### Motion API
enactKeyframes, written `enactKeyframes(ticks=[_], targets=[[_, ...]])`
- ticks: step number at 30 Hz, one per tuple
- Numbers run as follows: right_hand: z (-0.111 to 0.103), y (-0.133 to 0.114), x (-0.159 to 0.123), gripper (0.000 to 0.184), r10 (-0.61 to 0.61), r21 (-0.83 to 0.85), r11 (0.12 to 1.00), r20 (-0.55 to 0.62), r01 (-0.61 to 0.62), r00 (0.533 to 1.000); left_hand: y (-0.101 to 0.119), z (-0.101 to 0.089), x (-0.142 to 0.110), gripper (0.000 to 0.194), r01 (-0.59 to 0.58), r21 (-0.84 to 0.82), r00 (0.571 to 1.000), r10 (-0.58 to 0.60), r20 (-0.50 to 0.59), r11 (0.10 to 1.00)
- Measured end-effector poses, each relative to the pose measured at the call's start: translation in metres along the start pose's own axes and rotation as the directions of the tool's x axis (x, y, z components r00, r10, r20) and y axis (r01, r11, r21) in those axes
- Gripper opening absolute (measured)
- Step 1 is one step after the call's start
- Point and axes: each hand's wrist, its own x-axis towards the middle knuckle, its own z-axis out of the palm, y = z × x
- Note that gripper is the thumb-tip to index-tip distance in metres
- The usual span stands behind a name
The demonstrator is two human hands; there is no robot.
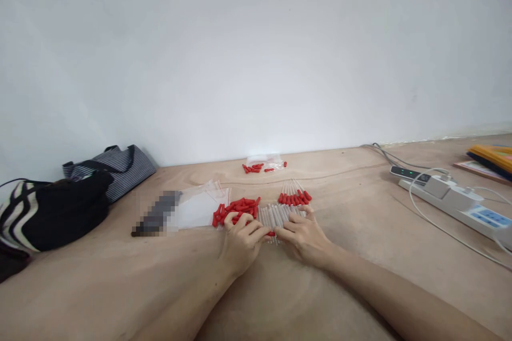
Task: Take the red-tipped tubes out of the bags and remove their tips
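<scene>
My left hand (245, 240) is closed, with a red rubber bulb (271, 234) between its fingertips. My right hand (303, 234) meets it from the right in a pinch, seemingly on a clear dropper tube that its fingers mostly hide. Under and behind both hands lies a row of clear dropper tubes (272, 215). A heap of loose red rubber bulbs (242, 204) rests just behind my left hand. Beyond my right hand, several droppers with red bulbs fitted (295, 198) lie fanned out, bulbs toward me.
Clear zip bags (198, 206) lie left of the heap, beside a blurred dark object (158, 213). Near the wall is another bag (264, 161) with red bulbs. Bags (116, 170) stand far left. A power strip (460, 210) with cables and some folders (494, 157) occupy the right.
</scene>
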Motion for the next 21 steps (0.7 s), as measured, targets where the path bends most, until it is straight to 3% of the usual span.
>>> enactKeyframes(ticks=[10, 14, 16, 18, 21], targets=[[-0.006, -0.001, 0.001, 0.024, 0.004, 0.012, 1.0, 0.066, -0.005, 0.998, 0.0, -0.001, 0.002, 0.01, -0.02, 0.03, 1.0, 0.02, 0.011, 0.999], [-0.01, 0.004, 0.0, 0.038, 0.0, 0.004, 1.0, 0.093, 0.0, 0.996, -0.006, -0.001, 0.0, 0.015, 0.003, 0.042, 1.0, -0.003, 0.009, 0.999], [-0.012, 0.009, -0.001, 0.046, 0.021, 0.012, 1.0, 0.09, -0.022, 0.996, -0.017, -0.002, 0.0, 0.016, 0.077, 0.039, 0.997, -0.077, -0.006, 0.996], [-0.015, 0.016, -0.001, 0.047, 0.097, 0.054, 0.993, 0.079, -0.101, 0.992, -0.034, -0.004, -0.001, 0.014, 0.24, 0.019, 0.971, -0.239, -0.023, 0.971], [-0.016, 0.023, 0.0, 0.038, 0.255, 0.17, 0.948, 0.092, -0.268, 0.962, -0.061, -0.008, -0.001, 0.018, 0.53, -0.033, 0.847, -0.53, -0.024, 0.848]])
